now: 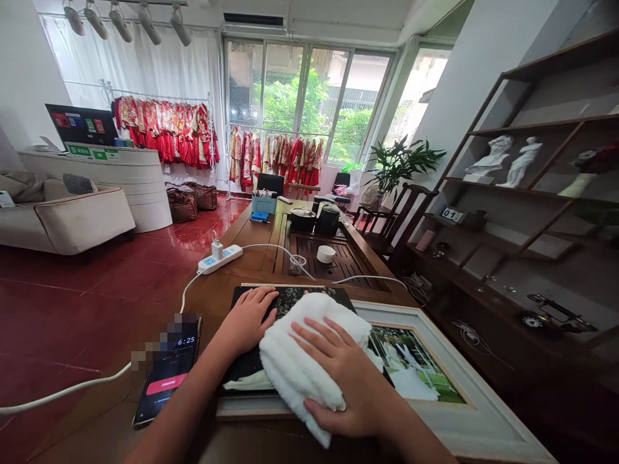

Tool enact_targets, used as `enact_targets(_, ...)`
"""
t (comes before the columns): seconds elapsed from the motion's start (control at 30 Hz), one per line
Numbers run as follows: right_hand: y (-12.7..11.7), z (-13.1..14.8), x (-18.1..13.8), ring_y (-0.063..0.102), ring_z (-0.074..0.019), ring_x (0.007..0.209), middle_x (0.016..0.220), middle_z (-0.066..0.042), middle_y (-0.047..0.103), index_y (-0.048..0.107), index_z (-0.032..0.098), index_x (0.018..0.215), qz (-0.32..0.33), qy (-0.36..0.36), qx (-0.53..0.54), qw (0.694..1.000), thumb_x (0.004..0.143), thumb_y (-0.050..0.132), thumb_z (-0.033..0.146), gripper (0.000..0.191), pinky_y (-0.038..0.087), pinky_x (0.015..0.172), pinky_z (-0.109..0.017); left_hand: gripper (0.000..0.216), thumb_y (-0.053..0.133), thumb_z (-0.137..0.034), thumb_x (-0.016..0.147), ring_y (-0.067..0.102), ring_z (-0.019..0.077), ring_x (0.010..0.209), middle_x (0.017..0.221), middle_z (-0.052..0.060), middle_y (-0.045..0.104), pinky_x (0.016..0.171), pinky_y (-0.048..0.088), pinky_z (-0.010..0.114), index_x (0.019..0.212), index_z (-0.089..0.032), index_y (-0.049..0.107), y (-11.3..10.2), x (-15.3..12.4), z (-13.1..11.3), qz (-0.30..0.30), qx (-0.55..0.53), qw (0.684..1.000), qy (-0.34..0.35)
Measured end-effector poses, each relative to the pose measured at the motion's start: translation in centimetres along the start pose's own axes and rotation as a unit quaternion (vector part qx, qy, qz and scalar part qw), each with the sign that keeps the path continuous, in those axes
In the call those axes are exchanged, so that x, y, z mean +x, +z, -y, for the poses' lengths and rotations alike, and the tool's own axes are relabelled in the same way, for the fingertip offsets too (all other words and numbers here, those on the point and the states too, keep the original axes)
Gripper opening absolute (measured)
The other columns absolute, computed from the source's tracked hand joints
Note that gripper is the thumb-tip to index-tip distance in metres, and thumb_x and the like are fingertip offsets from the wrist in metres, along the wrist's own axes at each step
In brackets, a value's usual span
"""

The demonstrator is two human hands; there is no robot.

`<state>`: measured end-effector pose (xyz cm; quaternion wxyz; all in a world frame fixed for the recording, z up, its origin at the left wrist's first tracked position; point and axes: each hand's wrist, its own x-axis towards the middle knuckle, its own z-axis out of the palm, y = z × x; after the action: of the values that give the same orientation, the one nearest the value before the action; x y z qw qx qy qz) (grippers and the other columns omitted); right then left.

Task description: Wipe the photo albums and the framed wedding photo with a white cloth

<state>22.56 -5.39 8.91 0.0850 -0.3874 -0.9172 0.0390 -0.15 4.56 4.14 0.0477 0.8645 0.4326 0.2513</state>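
Observation:
My right hand (341, 374) presses on a folded white towel (294, 348), fingers stretched over its top and thumb at its near edge. Under the towel lies a dark photo panel (239, 367), much of its picture hidden. My left hand (251, 319) rests on the panel's left part, fingers extended and holding nothing. The panel lies over a white picture frame (483, 399), whose visible photo (416, 364) shows people in wedding clothes outdoors.
A phone (167, 380) lies on the wooden table (242, 241) beside my left forearm. Ahead are a white power strip (220, 259) with cables, a glass (297, 264), a white cup (325, 254) and a dark kettle (327, 220). Shelves (556, 125) stand at right.

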Motion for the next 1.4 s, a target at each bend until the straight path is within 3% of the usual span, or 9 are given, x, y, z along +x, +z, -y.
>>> enact_targets(0.13,0.1,-1.2,-0.2,0.028,-0.0291,0.140,0.153,0.000,0.030,0.031,0.027,0.147,-0.016,0.019,-0.005,1.000,0.078,0.057,0.044,0.076,0.019,0.116,-0.051,0.037,0.039,-0.031,0.097,0.044,0.0218,0.129,0.138,0.005,0.050,0.110,0.032,0.041,0.131,-0.023,0.049,0.0,0.0,0.0,0.003,0.002,1.000,0.003)
enact_targets(0.37,1.3,-6.6,-0.9,0.039,-0.0308,0.134,0.146,-0.010,0.043,0.034,0.020,0.146,-0.132,0.138,-0.065,0.979,0.085,0.053,0.048,0.070,0.027,0.112,-0.053,0.038,0.037,-0.033,0.097,0.043,0.0218,0.130,0.138,0.005,0.051,0.111,0.031,0.042,0.132,-0.022,0.049,-0.3,-0.1,-0.1,0.004,0.003,1.000,0.005)
enact_targets(0.47,1.7,-7.5,-0.9,0.040,-0.0314,0.133,0.145,-0.011,0.045,0.037,0.020,0.145,-0.150,0.161,-0.081,0.972,0.086,0.051,0.049,0.068,0.028,0.111,-0.055,0.038,0.037,-0.033,0.097,0.044,0.0218,0.129,0.138,0.005,0.051,0.111,0.031,0.042,0.132,-0.023,0.049,-0.3,0.0,-0.1,0.002,-0.002,1.000,0.004)
enact_targets(0.6,1.6,-6.1,-0.6,0.035,-0.0312,0.136,0.148,-0.009,0.040,0.034,0.019,0.146,-0.125,0.140,-0.077,0.979,0.084,0.053,0.049,0.071,0.025,0.112,-0.055,0.038,0.038,-0.033,0.097,0.044,0.0222,0.129,0.138,0.006,0.051,0.111,0.031,0.042,0.132,-0.023,0.049,-0.3,0.0,-0.2,0.000,-0.002,1.000,0.005)
enact_targets(0.87,0.3,0.9,0.6,0.026,-0.0307,0.140,0.154,-0.002,0.028,0.030,0.024,0.148,-0.002,0.000,0.016,1.000,0.075,0.057,0.045,0.081,0.012,0.117,-0.050,0.037,0.040,-0.031,0.096,0.045,0.0223,0.128,0.138,0.006,0.051,0.109,0.034,0.041,0.131,-0.024,0.050,0.1,0.1,0.1,-0.001,-0.008,1.000,-0.001)
enact_targets(1.0,0.0,1.7,0.7,0.025,-0.0306,0.141,0.155,-0.001,0.028,0.033,0.025,0.147,0.019,-0.018,0.040,0.999,0.071,0.059,0.043,0.082,0.010,0.118,-0.049,0.037,0.040,-0.031,0.096,0.045,0.0222,0.128,0.137,0.006,0.051,0.109,0.034,0.041,0.131,-0.023,0.050,0.1,0.1,0.1,-0.006,-0.005,1.000,0.004)
enact_targets(1.17,0.1,-0.2,0.2,0.029,-0.0292,0.140,0.153,-0.001,0.031,0.034,0.027,0.146,-0.001,0.002,0.027,1.000,0.073,0.059,0.040,0.078,0.016,0.117,-0.049,0.037,0.040,-0.031,0.096,0.045,0.0225,0.128,0.137,0.006,0.051,0.110,0.033,0.042,0.131,-0.023,0.050,0.0,0.0,0.0,0.001,-0.005,1.000,0.003)
enact_targets(1.4,0.9,-5.9,-1.2,0.038,-0.0301,0.135,0.148,-0.006,0.041,0.032,0.025,0.148,-0.105,0.098,-0.039,0.989,0.083,0.055,0.045,0.072,0.026,0.113,-0.052,0.038,0.037,-0.033,0.097,0.043,0.0225,0.130,0.138,0.005,0.051,0.111,0.031,0.043,0.132,-0.024,0.049,-0.2,0.0,0.0,0.001,-0.006,1.000,0.006)
